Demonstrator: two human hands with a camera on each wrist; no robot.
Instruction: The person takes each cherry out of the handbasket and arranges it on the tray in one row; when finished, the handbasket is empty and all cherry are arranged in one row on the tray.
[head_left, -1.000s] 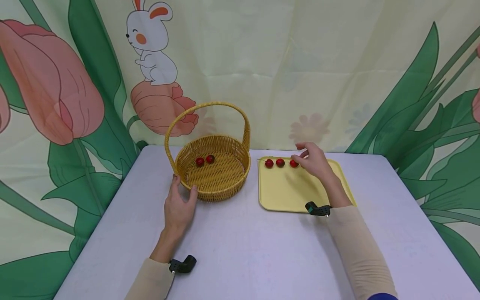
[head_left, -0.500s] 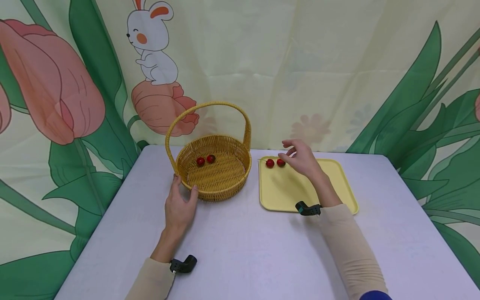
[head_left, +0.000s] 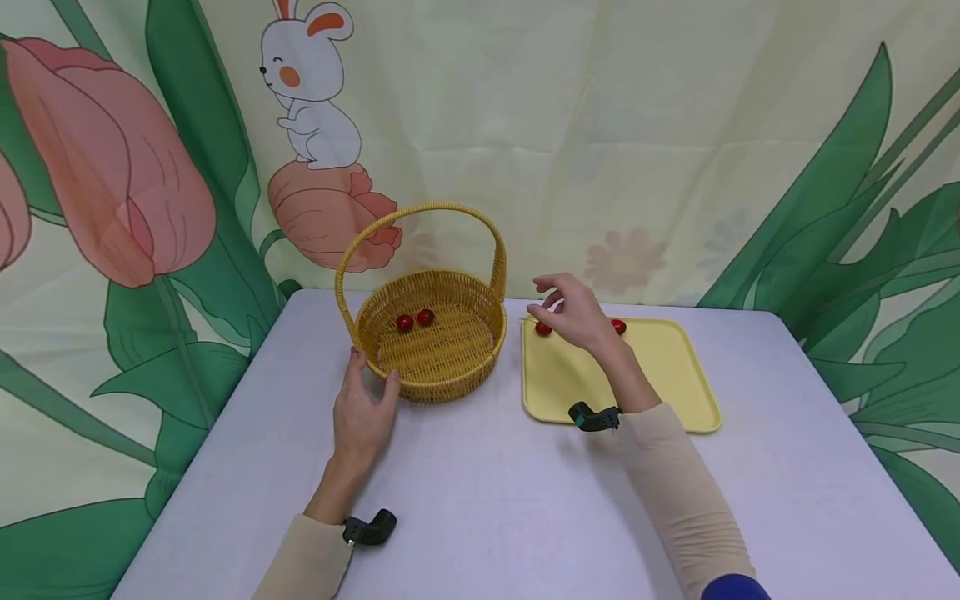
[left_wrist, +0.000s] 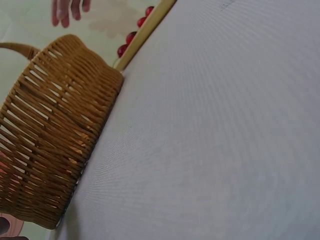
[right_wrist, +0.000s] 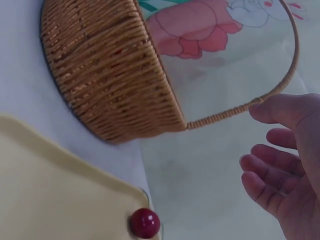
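Observation:
A woven wicker basket (head_left: 442, 387) with a tall arched handle stands toward the back of the table. Inside it lie two red cherries (head_left: 405, 322). My left hand (head_left: 363, 417) is against its near left side, thumb and fingers spread and fairly straight. My right hand (head_left: 572, 312) hovers over the left back part of a yellow tray (head_left: 615, 392). Its fingers are loosely bent, and nothing shows between them in the right wrist view. Several cherries (left_wrist: 131, 37) line the tray's back edge; the hand hides some of them in the head view, while one cherry (right_wrist: 145, 223) shows near the corner.
A white cloth covers the table (head_left: 480, 500). Behind it hangs a curtain (head_left: 480, 83) printed with tulips and a rabbit. The basket's handle (head_left: 450, 207) arches high, left of my right hand.
My right hand has moved left along the row of cherries, uncovering one on its right and covering others. The left hand and basket have stayed put.

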